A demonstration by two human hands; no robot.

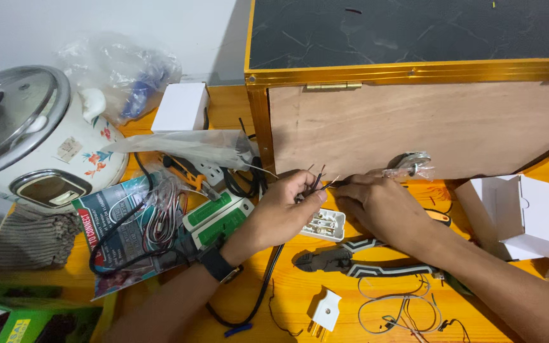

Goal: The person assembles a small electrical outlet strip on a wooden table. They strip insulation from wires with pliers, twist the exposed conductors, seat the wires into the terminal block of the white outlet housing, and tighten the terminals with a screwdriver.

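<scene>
Head view, only one I have. My left hand (285, 206) is pinched shut on a bunch of thin dark wires (316, 181), their stripped ends sticking up past my fingertips. My right hand (376, 203) comes in from the right, fingers curled together at the same wires, touching them right next to my left fingertips. Black watch (218, 265) on my left wrist.

Both hands sit over the orange bench (287, 298), just in front of a wooden cabinet door (414, 127). A white socket block (323, 224) lies right under my hands. Pliers (351, 260) with black-and-grey handles lie just below my right hand, partly under the forearm. A white plug (325, 311) sits nearer the front edge, with loose thin wire loops (395, 311) to its right.

Left of my left hand: a green-and-white cable tester (217, 219), a printed packet (122, 235) with coiled wires on it, a rice cooker (33, 136) at far left. White cardboard box (535, 216) at right, another small white box (181, 107) at the back.
</scene>
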